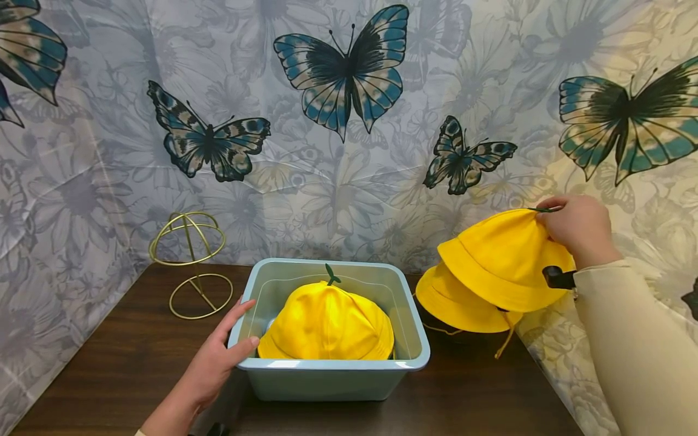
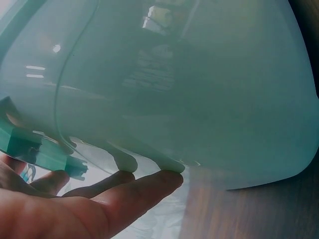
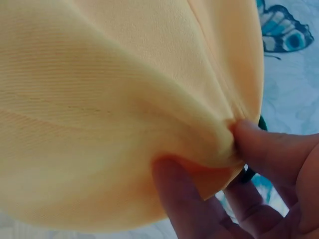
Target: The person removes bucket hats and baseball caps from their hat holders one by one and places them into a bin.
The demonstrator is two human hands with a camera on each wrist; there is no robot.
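Observation:
My right hand (image 1: 580,227) pinches a yellow bucket hat (image 1: 504,257) by its crown, close to a dark green sprout on top. In the right wrist view, thumb and fingers bunch the hat's cloth (image 3: 124,99). Below it, partly hidden, is a second yellow hat (image 1: 455,303) with a cord hanging down. A light blue-green plastic bin (image 1: 327,381) stands in the middle of the table, holding a yellow hat (image 1: 327,324) topped by a green sprout. My left hand (image 1: 209,360) rests at the bin's left rim, its extended fingertips (image 2: 172,178) against the outer wall.
A gold wire stand (image 1: 199,297) with a domed top stands at the back left of the dark wooden table (image 1: 109,357). Behind the table hangs a butterfly-print cloth (image 1: 343,200), which also runs along both sides.

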